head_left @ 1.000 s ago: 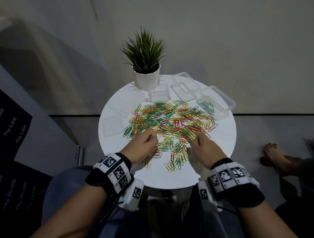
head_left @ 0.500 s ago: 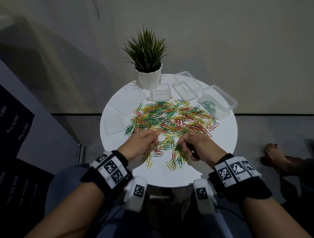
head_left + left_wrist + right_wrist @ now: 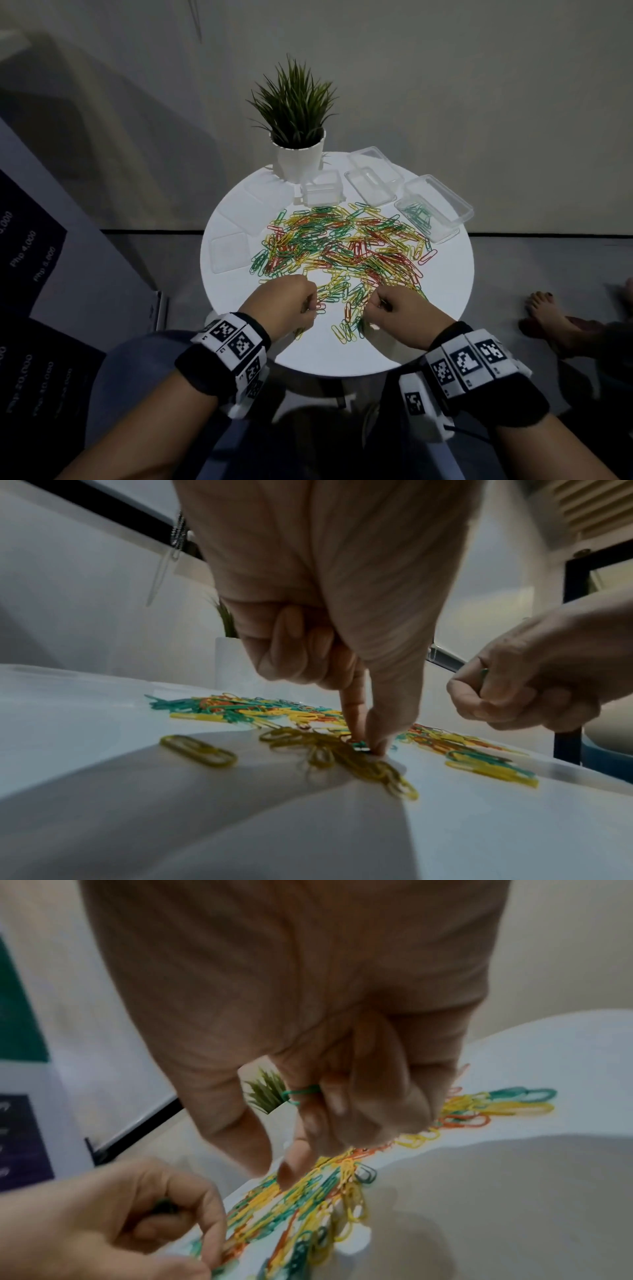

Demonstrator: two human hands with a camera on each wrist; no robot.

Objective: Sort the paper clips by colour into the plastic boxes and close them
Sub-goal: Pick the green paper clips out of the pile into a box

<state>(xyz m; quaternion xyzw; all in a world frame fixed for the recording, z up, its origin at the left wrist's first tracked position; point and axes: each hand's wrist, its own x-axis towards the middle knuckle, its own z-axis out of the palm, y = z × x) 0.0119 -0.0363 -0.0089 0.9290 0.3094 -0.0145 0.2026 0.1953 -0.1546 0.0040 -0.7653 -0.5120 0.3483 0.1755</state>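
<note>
A heap of red, yellow and green paper clips (image 3: 342, 246) covers the middle of the round white table (image 3: 445, 308). My left hand (image 3: 310, 305) sits at the heap's near edge. In the left wrist view its thumb and forefinger (image 3: 365, 746) pinch a green clip (image 3: 358, 744) against the table, the other fingers curled. My right hand (image 3: 375, 303) hovers beside it with a green clip (image 3: 301, 1093) tucked in its curled fingers, thumb and forefinger reaching down to the pile. An open clear box (image 3: 431, 216) at the back right holds green clips.
An empty open box (image 3: 371, 185) and a small clear box (image 3: 322, 188) stand at the back by a potted plant (image 3: 298, 137). Clear lids (image 3: 229, 253) lie at the table's left. A person's bare foot (image 3: 555, 318) rests on the floor to the right.
My right hand's fingers have curled in and the hand has shifted slightly left along the pile's near edge. The left hand has stayed almost in place.
</note>
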